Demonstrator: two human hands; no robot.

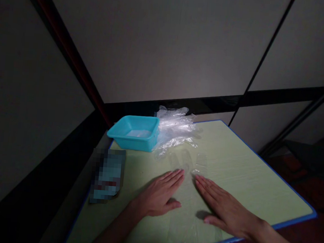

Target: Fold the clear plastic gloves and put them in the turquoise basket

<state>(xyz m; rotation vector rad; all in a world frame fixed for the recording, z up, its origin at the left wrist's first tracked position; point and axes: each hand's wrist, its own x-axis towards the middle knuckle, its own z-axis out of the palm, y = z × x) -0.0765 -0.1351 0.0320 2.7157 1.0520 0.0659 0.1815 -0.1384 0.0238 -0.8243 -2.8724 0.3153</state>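
Observation:
A clear disposable plastic glove (184, 228) is spread flat on the table, its see-through fingers pointing to the far side. My left hand (163, 192) rests palm down along its left side, fingers stretched out and thumb apart. On the other side my right hand (224, 207) lies in the same way, its fingertips close to the base of the glove's fingers. Neither hand grips anything. Beyond them is a loose, crinkled pile of clear plastic gloves (175, 128), right beside a turquoise plastic basin (137, 144).
The pale green table (247, 173) has a blue edge and stands near light cabinet panels (168, 43) with black strips. A blurred-out packet (108, 175) lies at the table's left edge. Something whitish sits in the basin. A dark piece of furniture (313, 159) is at far right.

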